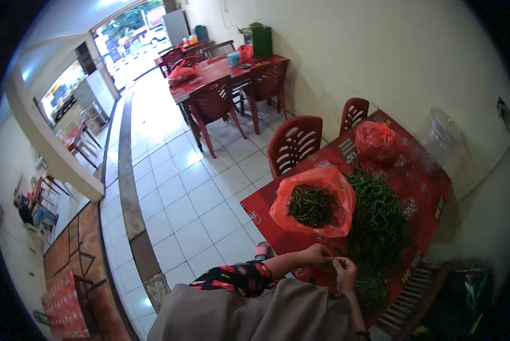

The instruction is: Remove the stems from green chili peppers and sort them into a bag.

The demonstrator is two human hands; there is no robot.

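Observation:
My left hand (317, 254) and my right hand (345, 269) meet at the table's near edge, fingertips pinched close together. Whatever lies between them is too small and dark to make out. Just beyond and to the right spreads a large heap of long, thin green chilies (378, 213). A smaller bunch of paler green bits (371, 288) lies beside my right hand. Past my left hand stands an open red plastic bag (277, 210), its rim spread wide, with darker green, chili-like pieces (310, 206) inside.
The red printed table (425, 187) also bears a bunched red plastic bag (376, 141) near the wall. A clear plastic bag (440, 136) is at the wall side. Red plastic chairs (296, 145) stand beyond, a slatted wooden chair (411, 298) at right. Another table (209, 74) stands farther off.

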